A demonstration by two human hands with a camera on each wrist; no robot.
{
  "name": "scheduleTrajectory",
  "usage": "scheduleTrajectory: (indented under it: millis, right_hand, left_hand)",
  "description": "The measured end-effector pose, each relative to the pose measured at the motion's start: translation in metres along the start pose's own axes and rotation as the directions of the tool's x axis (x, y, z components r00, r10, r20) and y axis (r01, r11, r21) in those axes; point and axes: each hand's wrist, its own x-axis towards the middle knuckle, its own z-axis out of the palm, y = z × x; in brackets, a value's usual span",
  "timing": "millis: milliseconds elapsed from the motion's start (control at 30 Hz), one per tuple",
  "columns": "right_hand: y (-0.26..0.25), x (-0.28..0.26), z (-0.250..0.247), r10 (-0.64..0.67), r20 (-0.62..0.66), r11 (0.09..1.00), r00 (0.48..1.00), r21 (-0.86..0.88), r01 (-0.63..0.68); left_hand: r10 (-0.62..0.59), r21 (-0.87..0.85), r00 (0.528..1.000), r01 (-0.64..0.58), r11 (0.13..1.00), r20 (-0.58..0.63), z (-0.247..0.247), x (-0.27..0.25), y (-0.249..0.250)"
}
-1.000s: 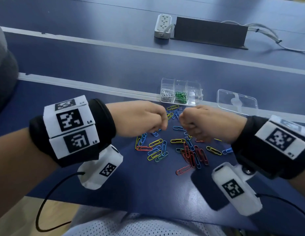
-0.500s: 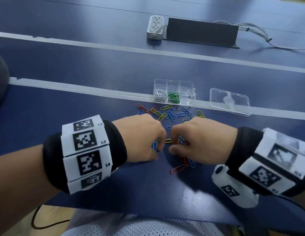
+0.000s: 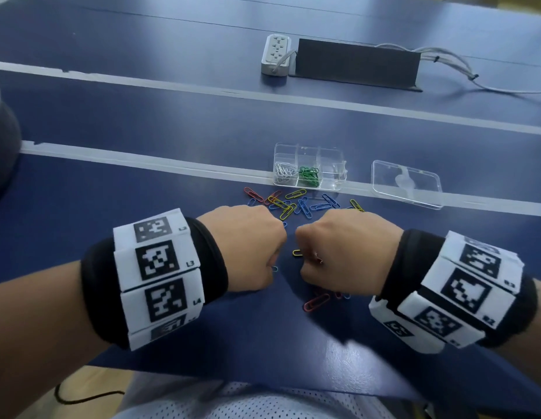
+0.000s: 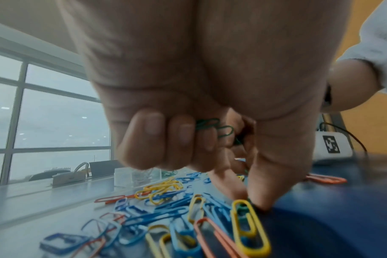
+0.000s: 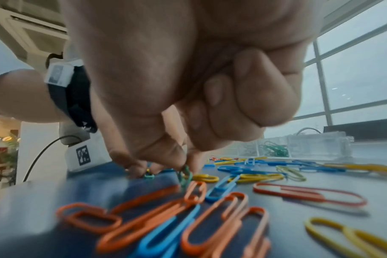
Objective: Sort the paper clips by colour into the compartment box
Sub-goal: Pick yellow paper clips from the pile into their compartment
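Observation:
Loose paper clips [image 3: 293, 204] in blue, yellow and orange lie in a pile on the blue table. The clear compartment box [image 3: 332, 164] stands beyond the pile, with white clips [image 3: 283, 170] in its left cell and green clips [image 3: 308, 176] in the middle one. My left hand [image 3: 273, 261] keeps green clips [image 4: 212, 125] under its curled fingers, while its thumb and forefinger pinch another green clip [image 4: 243, 207] on the table. Close beside it, my right hand [image 3: 305, 263] pinches a green clip [image 5: 185, 176] by thumb and forefinger, one end lifted off the pile.
The box's clear lid [image 3: 406, 184] lies to the right of the box. A white power strip [image 3: 275, 54] and a dark panel [image 3: 357, 65] with cables sit at the far side. The table's front edge [image 3: 263, 382] runs just below my wrists.
Both hands have come toward me across the pile and dropped onto its near part, side by side. More clips now show beyond the knuckles.

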Motion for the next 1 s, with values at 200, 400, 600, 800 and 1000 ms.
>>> scheduleTrajectory:
  millis: [200, 400, 600, 800, 1000]
  right_hand:
    - [0.015, 0.004, -0.022, 0.144, -0.151, 0.97, 0.978, 0.219, -0.109]
    - [0.058, 0.017, -0.038, 0.353, -0.075, 0.677, 0.933, 0.709, -0.199]
    - [0.079, 0.033, -0.036, 0.353, 0.081, 0.413, 0.932, 0.88, -0.233]
    - [0.078, 0.06, -0.051, 0.376, 0.082, 0.66, 0.923, 0.676, -0.329]
    - [0.06, 0.073, -0.062, 0.367, 0.027, 0.823, 0.93, 0.457, -0.338]
  left_hand:
    - [-0.023, 0.12, 0.999, 0.026, 0.992, -0.025, 0.0, 0.009, 0.008]
    - [-0.009, 0.076, 1.0, 0.01, 0.997, -0.015, -0.004, 0.008, 0.001]
    - [0.067, 0.193, 0.998, -0.062, 0.979, -0.019, -0.004, 0.008, 0.001]
    - [0.051, 0.188, 0.998, -0.059, 0.98, 0.046, -0.004, 0.008, -0.003]
    - [0.06, 0.183, 0.996, -0.071, 0.981, 0.063, -0.008, 0.006, -0.001]
